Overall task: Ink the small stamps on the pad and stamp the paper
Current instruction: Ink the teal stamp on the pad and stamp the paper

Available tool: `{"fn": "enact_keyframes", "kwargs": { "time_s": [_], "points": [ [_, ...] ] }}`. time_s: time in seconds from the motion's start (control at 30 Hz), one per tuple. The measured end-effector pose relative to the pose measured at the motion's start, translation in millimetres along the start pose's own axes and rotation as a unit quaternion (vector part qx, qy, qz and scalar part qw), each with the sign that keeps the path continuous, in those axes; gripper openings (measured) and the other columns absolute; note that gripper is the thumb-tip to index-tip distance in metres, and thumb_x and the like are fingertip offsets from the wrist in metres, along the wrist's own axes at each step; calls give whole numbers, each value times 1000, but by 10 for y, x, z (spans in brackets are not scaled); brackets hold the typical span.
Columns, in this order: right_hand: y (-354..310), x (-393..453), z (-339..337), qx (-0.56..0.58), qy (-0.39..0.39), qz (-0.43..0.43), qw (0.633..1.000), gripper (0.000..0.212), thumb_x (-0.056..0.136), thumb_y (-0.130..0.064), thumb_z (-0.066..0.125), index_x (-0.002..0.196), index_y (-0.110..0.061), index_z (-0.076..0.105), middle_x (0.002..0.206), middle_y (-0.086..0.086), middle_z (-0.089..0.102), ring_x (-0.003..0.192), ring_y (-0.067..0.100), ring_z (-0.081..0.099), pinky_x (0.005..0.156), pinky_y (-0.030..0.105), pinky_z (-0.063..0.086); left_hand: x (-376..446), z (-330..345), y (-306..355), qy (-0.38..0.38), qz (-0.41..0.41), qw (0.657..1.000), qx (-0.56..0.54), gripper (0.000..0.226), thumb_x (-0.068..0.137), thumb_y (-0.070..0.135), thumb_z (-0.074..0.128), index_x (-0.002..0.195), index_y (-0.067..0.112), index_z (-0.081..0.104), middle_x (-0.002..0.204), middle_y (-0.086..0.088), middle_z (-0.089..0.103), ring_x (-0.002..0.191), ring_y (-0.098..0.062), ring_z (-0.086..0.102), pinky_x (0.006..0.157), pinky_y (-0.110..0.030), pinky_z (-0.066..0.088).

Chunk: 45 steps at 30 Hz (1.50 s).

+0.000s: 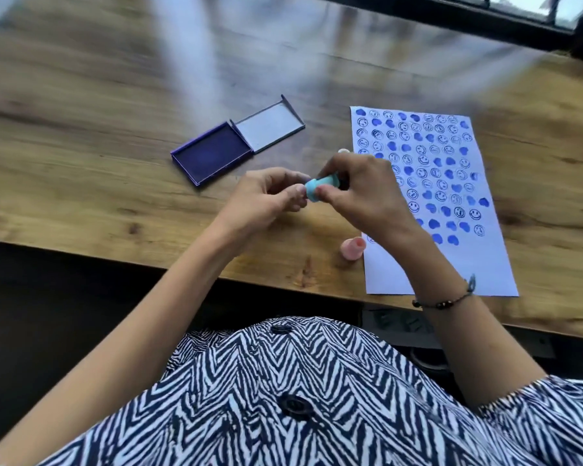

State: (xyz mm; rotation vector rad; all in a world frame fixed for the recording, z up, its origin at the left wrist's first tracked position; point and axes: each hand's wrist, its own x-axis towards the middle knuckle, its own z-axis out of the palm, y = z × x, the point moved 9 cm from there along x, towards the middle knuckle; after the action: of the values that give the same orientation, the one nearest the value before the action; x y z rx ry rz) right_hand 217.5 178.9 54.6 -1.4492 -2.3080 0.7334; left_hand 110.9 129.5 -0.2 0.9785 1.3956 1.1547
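Centrally, above the wooden bench (115,183), your two hands meet over a small light-blue stamp (320,187). Your right hand (360,193) has its grip pinched on the stamp's body, fingers curled over the top and thumb underneath, so the stamp lies sideways with its wider end pointing left. Your left hand (266,196) closes thumb and fingertips on that wider end; whether a cap sits there cannot be told. To the left and a little farther away, the purple ink pad (212,154) lies on the bench with its hinged lid (268,126) folded flat open beside it, the dark blue inking surface exposed. To the right, a white sheet of paper (485,257) lies flat, most of it covered in rows of blue smiley faces and solid blue hearts, with its near end bare. A pink stamp (352,247) stands just beside the paper's left edge, near your right wrist. Another pale, rounded piece (344,151) peeks out past your right fingers, too hidden to identify. A beaded bracelet (448,299) circles your right forearm.
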Motion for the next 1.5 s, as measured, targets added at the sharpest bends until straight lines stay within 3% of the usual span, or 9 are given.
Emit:
{"fn": "enact_keyframes", "kwargs": {
  "time_s": [0.1, 0.23, 0.43, 0.5, 0.6, 0.73, 0.83, 1.13, 1.5],
  "points": [
    [-57, 41, 45, 97, 2, 14, 995, 9, 71, -15, 70, 80, -11, 70, 71, 7, 66, 63, 14, 57, 61, 26, 46, -36, -68, 16, 14, 6, 998, -56, 20, 86, -1, 53, 105, -4, 59, 75, -6, 62, 60, -2, 59, 67, -14, 51],
    [-129, 98, 181, 220, -9, 25, 975, 11, 70, -5, 69, 78, -12, 68, 66, 3, 65, 59, 15, 59, 66, 38, 53, -78, -256, 0, 47, 2, 993, -111, 13, 85, 1, 54, 95, -1, 62, 73, -5, 63, 59, -5, 60, 68, -17, 53],
    [-470, 311, 405, 344, -63, -20, 937, 19, 72, 9, 64, 80, -9, 65, 62, 3, 61, 49, 4, 54, 54, 18, 50, -146, -705, -108, 125, -18, 965, -230, 16, 87, 4, 50, 75, 6, 61, 54, 4, 67, 52, -7, 60, 57, -14, 53],
    [-582, 460, 430, 310, -55, -43, 948, 17, 72, 6, 65, 81, -8, 67, 63, 3, 61, 55, 9, 55, 57, 20, 48, -192, -902, -162, 176, -20, 954, -241, 18, 87, 4, 51, 72, 6, 59, 49, 3, 65, 48, -6, 59, 53, -13, 51],
    [-807, 772, 409, 122, -8, -112, 986, 17, 71, -1, 62, 82, -11, 70, 71, 3, 62, 66, 14, 55, 57, 11, 39, -263, -1120, -195, 237, 7, 947, -219, 16, 87, 4, 52, 72, 8, 57, 46, 5, 63, 46, -5, 57, 50, -13, 47],
    [-1223, 926, 846, -67, -56, -230, 969, 20, 75, -1, 52, 88, -3, 67, 95, 17, 66, 88, 33, 59, 70, 38, 47, -369, -1367, -198, 306, 60, 936, -164, 13, 86, 5, 56, 76, 14, 59, 51, 7, 63, 50, -5, 57, 53, -15, 48],
    [-1218, 784, 1113, -162, -71, -285, 942, 20, 75, 3, 44, 91, 1, 56, 101, 21, 57, 93, 36, 52, 67, 44, 46, -382, -1384, -227, 337, 76, 930, -126, 13, 84, 7, 59, 77, 18, 61, 65, 2, 61, 54, -5, 57, 55, -15, 48],
    [-1117, 949, 1031, -146, -81, -272, 948, 20, 73, 4, 47, 87, -3, 59, 95, 22, 57, 78, 40, 55, 58, 38, 35, -309, -1338, -314, 343, 85, 929, -111, 4, 72, 25, 64, 76, 25, 63, 61, 11, 63, 57, -6, 57, 59, -18, 49],
    [-1097, 916, 982, -138, -74, -257, 954, 23, 72, 6, 47, 87, -2, 62, 98, 23, 59, 85, 42, 56, 65, 41, 42, -441, -1423, -376, 416, 112, 893, -130, 3, 74, 25, 62, 77, 26, 62, 72, 8, 63, 63, -7, 57, 64, -20, 49]
  ]
}}
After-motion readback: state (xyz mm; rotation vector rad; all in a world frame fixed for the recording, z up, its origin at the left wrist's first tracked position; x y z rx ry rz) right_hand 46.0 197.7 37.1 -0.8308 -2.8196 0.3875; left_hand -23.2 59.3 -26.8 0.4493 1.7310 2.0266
